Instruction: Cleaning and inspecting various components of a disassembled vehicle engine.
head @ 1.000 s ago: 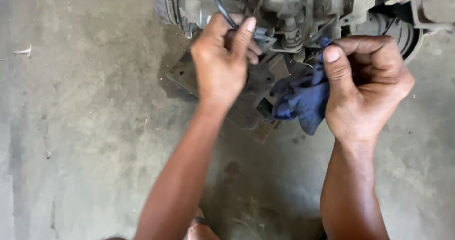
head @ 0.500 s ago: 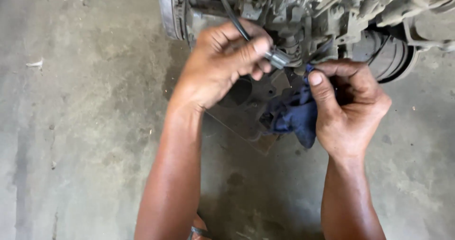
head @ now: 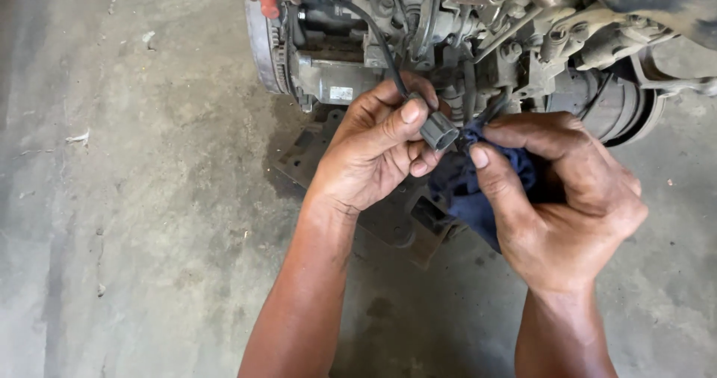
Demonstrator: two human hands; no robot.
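1. Both hands have dropped clear of the engine since a moment ago, and the grey connector, hidden under the fingers before, now sits out in the open between them.
2. Biggest thing in shot: the greasy engine block (head: 478,42) stands on the stained concrete floor (head: 134,221), with a dark metal plate (head: 314,154) lying under it.
3. Right hand (head: 564,199) comes in from the lower right, forearm straight up the frame, fingers curled shut around a dark blue rag (head: 470,195), thumb pressed down on the cloth.
4. Left hand (head: 377,154) reaches up from the bottom centre, wrist bent slightly right, fingers closed in a pinch.
5. That pinch holds the grey plug connector (head: 438,130) between thumb and fingertips, just in front of the block and touching the rag's edge.
6. Smallest: a black cable (head: 377,38) runs from the connector up through the left fingers into the engine.
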